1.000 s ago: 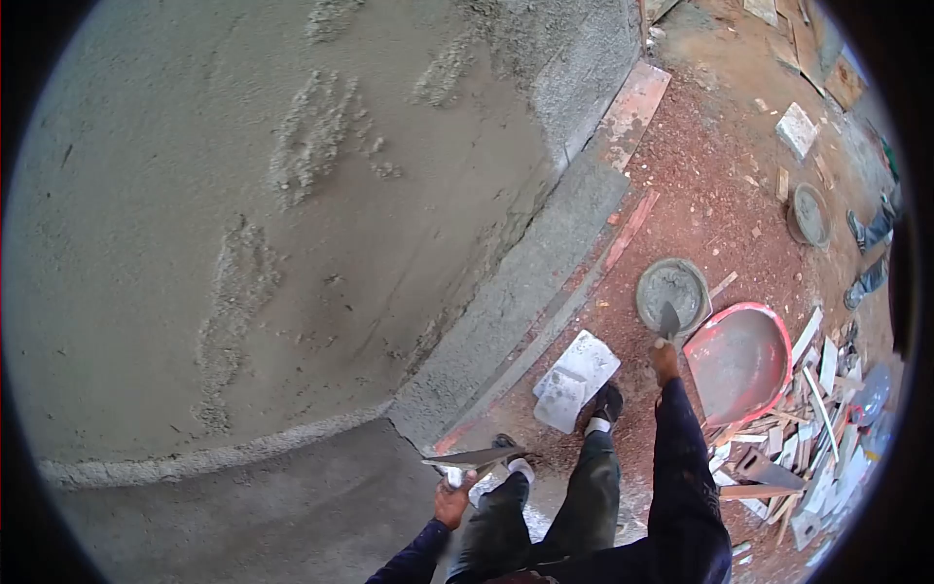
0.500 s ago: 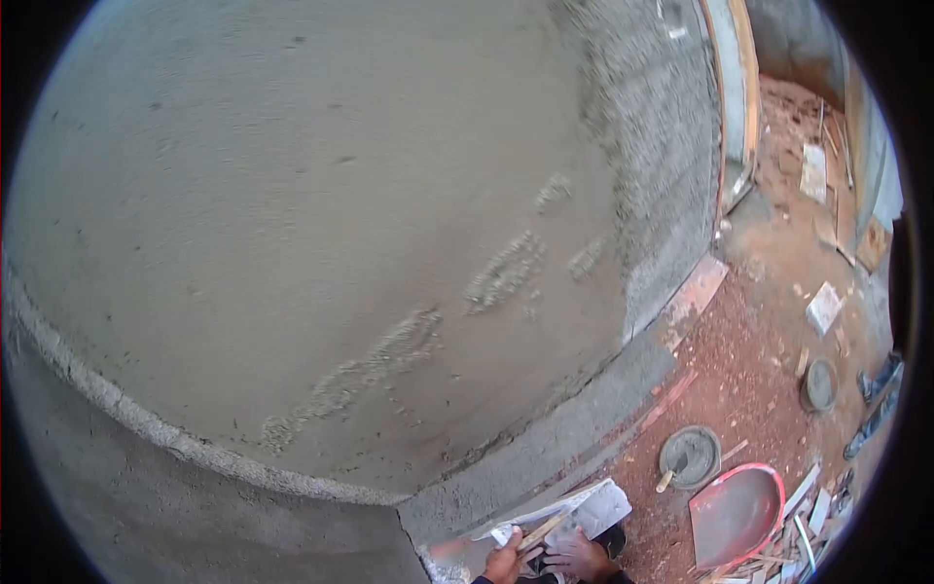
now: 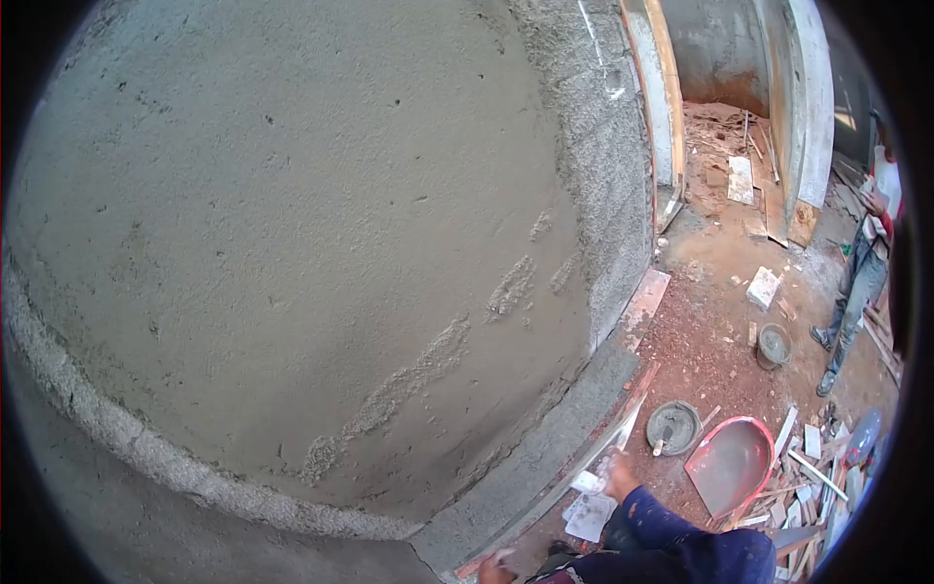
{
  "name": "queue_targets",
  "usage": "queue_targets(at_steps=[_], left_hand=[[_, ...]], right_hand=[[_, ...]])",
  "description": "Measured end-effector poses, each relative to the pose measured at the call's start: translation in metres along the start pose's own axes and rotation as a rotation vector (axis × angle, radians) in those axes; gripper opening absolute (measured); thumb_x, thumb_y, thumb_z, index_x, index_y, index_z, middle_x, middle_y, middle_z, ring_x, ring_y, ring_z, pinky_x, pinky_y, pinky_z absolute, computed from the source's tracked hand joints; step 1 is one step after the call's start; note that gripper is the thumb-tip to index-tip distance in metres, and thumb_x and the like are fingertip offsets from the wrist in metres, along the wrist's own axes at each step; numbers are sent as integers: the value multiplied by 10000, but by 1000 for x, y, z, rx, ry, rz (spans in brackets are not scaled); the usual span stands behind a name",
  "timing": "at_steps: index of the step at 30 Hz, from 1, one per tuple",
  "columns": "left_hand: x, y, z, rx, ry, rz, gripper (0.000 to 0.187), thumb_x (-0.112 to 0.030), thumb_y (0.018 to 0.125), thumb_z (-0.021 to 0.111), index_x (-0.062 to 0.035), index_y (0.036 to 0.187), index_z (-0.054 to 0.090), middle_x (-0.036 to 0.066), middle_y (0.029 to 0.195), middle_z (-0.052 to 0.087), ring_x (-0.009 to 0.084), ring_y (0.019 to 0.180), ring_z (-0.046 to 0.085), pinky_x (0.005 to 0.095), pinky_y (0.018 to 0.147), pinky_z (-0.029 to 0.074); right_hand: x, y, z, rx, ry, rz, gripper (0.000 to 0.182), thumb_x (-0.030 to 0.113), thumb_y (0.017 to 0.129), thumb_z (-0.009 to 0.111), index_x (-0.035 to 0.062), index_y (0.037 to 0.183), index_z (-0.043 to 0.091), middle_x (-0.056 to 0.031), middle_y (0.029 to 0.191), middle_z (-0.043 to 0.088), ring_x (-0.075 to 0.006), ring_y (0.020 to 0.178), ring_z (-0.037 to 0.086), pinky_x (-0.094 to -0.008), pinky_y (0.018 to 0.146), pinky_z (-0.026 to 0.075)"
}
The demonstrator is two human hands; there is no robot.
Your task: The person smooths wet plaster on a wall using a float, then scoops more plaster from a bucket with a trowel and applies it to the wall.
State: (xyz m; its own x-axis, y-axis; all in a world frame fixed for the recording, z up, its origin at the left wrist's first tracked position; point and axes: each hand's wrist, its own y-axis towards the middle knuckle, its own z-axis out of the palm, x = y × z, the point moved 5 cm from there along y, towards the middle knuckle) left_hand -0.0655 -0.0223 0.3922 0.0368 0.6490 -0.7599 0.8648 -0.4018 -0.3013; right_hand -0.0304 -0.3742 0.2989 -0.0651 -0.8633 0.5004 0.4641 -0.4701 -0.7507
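Observation:
My right hand (image 3: 619, 475) is closed at the upper part of a long, pale, straight board (image 3: 628, 425), which lies slanted along the grey ledge below the wall. A small white block-like piece (image 3: 588, 482) shows right beside its fingers, and flat white pieces (image 3: 590, 517) lie just below. Down at the bottom edge, my left hand (image 3: 498, 566) is curled near the board's lower end; what its fingers hold is hidden. Wet grey plaster (image 3: 292, 243) covers the large wall before me, with a rough, slanting ridge (image 3: 409, 375) low on the right.
A bucket of mortar (image 3: 673, 428) with a wooden-handled tool and a red-rimmed pan (image 3: 730, 467) stand at the right. Beyond are another bucket (image 3: 774, 346), a white block (image 3: 764, 288) and scrap wood (image 3: 803, 496). Another person (image 3: 861, 273) stands at the far right.
My hands have moved apart: the right one went up and right, the left one down. The wooden-handled tool between them no longer shows. The view has shifted right, bringing the other person in.

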Motion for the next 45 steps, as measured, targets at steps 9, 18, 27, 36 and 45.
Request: queue_targets(at_steps=[9, 18, 27, 36, 45], left_hand=[[30, -21, -11, -118, 33, -448, 423, -297, 837, 687, 18, 1109, 617, 124, 957, 648, 230, 890, 623, 354, 796, 496], [-64, 56, 111, -106, 16, -501, 428, -328, 870, 634, 17, 1122, 606, 124, 964, 647, 237, 899, 621, 375, 802, 497], [-132, 75, 167, -75, -47, -532, 441, -359, 903, 581, 16, 1135, 594, 125, 971, 645, 244, 908, 618, 396, 809, 498], [-151, 106, 152, -98, -47, -584, 460, -390, 936, 528, 14, 1148, 583, 126, 978, 644, 251, 917, 616, 417, 815, 499], [-148, 124, 133, -116, -100, -594, 484, -421, 969, 475, 13, 1161, 572, 127, 985, 643, 258, 926, 613, 438, 822, 500]], right_hand=[[114, -2, -2, -39, -315, -411, 437, 394, 937, 608, 13, 1132, 518, -111, 928, 590, -212, 820, 574, -389, 722, 483], [194, 109, 28, 222, -526, -589, 393, 300, 905, 645, -8, 1118, 525, -109, 1002, 598, -204, 930, 562, -350, 858, 445], [335, 129, 163, 316, -772, -791, 454, 313, 897, 670, -17, 1172, 522, -192, 1084, 639, -263, 1021, 612, -379, 868, 460], [489, 76, 421, 532, -637, -1279, 494, 373, 880, 666, -13, 1161, 540, -251, 1028, 656, -401, 973, 643, -448, 832, 494], [547, -9, 542, 549, -721, -1412, 511, 409, 869, 675, -20, 1128, 574, -249, 1039, 667, -361, 966, 668, -444, 824, 509]])
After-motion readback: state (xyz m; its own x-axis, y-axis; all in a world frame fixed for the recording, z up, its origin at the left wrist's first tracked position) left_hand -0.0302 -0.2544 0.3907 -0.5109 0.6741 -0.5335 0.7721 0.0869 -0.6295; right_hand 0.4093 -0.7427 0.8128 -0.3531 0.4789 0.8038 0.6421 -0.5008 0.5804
